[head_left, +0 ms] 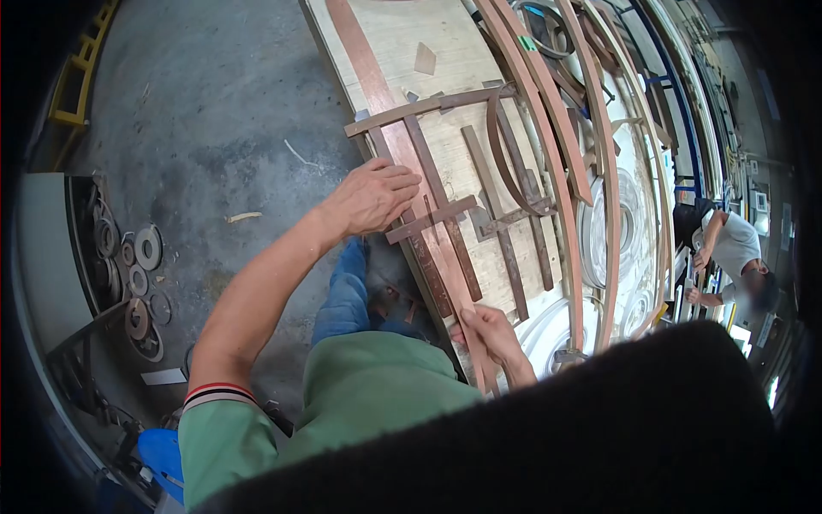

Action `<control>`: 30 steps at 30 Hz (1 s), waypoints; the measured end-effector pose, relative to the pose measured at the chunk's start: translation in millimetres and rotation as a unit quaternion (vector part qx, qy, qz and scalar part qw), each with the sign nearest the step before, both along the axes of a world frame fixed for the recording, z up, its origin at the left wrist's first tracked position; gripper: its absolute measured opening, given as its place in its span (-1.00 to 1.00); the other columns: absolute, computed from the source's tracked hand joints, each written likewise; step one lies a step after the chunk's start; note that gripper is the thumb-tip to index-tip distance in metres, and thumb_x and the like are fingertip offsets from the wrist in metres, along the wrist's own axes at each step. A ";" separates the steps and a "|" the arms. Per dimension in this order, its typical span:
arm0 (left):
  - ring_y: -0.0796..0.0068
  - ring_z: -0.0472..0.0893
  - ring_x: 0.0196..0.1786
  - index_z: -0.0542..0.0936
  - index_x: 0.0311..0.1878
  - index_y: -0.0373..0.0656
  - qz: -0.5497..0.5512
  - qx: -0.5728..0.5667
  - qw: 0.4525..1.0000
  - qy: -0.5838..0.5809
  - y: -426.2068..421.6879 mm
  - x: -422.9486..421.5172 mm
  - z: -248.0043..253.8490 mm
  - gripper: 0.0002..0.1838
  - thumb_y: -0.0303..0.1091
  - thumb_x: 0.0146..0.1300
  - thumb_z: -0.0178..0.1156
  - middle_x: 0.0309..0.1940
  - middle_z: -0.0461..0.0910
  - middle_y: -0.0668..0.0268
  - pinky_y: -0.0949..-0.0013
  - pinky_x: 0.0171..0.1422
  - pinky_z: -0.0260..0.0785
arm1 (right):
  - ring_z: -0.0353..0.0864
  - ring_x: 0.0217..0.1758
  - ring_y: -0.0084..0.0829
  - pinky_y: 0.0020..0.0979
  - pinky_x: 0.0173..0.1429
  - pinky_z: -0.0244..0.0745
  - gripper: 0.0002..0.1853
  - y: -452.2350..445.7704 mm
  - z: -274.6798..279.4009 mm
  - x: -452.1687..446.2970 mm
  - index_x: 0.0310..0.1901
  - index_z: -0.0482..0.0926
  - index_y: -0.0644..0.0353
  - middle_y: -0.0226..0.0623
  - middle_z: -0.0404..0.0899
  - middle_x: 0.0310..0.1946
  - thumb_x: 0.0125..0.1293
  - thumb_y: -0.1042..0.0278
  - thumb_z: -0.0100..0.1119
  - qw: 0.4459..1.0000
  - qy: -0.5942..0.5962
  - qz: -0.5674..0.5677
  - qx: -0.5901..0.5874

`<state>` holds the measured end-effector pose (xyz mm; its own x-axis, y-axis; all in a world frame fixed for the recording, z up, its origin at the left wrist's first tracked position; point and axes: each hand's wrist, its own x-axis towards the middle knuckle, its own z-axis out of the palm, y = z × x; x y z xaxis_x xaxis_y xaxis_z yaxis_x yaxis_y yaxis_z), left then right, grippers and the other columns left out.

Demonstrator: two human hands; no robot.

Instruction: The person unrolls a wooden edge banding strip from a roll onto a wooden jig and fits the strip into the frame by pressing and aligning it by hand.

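A long reddish, thin flat strip (397,144) runs lengthwise along the wooden worktop (471,64), passing between narrow dark wooden bars. My left hand (383,195) lies over the strip with its fingers stretched across it. Closer to my body, my right hand (495,334) pinches the near part of the same strip between thumb and fingers. One dark crossbar (433,219) lies across the strip just past my left hand's fingers. Farther up, a second crossbar (411,111) spans it. Part of the strip is hidden under my left hand.
Long curved wooden rails (548,128) lie along the right side, over white round pieces (612,224). A bent dark hoop (505,158) rests on the worktop. Several rings (147,248) lie at the left. A co-worker (728,248) stands at the far right.
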<state>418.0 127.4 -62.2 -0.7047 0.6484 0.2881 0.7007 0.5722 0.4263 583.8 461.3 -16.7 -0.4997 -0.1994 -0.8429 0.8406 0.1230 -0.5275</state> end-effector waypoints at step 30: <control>0.23 0.52 0.38 0.66 0.16 -0.15 0.053 -0.029 0.998 0.017 7.3 13.5 2.5 -0.67 -0.23 0.43 0.17 0.27 0.63 0.25 0.10 0.45 0.30 | 0.70 -0.31 -0.56 -0.49 -0.19 0.59 -0.74 53.8 -20.5 62.2 -0.03 0.70 0.29 -0.34 0.73 -0.32 0.53 0.22 0.26 0.999 0.028 0.034 0.026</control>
